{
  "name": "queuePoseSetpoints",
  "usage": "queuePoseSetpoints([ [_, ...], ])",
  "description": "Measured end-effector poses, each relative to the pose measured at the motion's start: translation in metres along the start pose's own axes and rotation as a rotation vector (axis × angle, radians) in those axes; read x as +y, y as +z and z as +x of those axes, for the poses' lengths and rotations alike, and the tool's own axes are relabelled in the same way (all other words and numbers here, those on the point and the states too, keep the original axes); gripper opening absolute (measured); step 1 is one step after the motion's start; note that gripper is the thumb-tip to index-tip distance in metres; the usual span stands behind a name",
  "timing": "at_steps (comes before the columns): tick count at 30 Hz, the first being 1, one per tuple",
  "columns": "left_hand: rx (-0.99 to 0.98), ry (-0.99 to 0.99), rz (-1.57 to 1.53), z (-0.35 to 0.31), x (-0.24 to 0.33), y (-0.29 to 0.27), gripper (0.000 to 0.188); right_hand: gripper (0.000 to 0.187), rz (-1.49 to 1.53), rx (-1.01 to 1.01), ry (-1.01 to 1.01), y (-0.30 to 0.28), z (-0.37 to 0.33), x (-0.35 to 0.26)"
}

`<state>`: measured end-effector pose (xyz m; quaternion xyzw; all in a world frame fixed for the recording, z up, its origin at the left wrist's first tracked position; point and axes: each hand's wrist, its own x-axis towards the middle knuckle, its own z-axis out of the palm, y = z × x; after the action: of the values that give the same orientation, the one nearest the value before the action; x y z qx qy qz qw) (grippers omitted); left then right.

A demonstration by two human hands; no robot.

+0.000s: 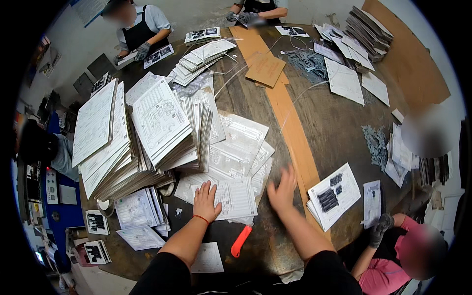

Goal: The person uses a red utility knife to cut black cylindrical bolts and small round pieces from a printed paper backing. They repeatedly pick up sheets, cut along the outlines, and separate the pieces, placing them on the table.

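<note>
My left hand [206,202] lies flat with fingers spread at the left end of a white printed card [233,197]. That card rests on several loose printed sheets [239,142]. A red band circles my left wrist. Right of the cards, my right hand [282,191] is over the dark tabletop, its fingers apart and nothing in it. A red-handled knife [240,241] lies on the table between my forearms, its tip end near the card's lower edge. Beside my left forearm is a single white card [207,258].
Tall leaning stacks of printed cards [160,120] stand at the left. A brown cardboard strip [295,132] crosses the table. To the right lie a card pile with black parts [334,196] and grey metal pieces [375,146]. Gloved co-workers are around the table, one in pink [388,265] at lower right.
</note>
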<state>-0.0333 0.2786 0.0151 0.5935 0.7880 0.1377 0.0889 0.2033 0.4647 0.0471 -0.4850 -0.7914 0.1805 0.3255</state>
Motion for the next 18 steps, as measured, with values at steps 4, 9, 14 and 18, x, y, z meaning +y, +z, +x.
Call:
queuePoseSetpoints([
  [4, -0.076, -0.019, 0.025, 0.012, 0.001, 0.007, 0.077, 0.071, -0.157, 0.027, 0.081, 0.029, 0.127, 0.029],
  [9, -0.109, -0.011, 0.034, 0.012, -0.006, 0.007, 0.079, 0.074, -0.268, 0.038, 0.068, 0.111, 0.254, 0.063],
  [14, -0.184, -0.045, 0.027, 0.007, -0.011, 0.008, 0.08, 0.069, -0.324, 0.013, 0.182, 0.179, 0.362, 0.071],
  [18, -0.248, -0.04, 0.034, 0.014, -0.012, 0.005, 0.077, 0.055, -0.47, -0.025, 0.178, 0.205, 0.415, 0.109],
])
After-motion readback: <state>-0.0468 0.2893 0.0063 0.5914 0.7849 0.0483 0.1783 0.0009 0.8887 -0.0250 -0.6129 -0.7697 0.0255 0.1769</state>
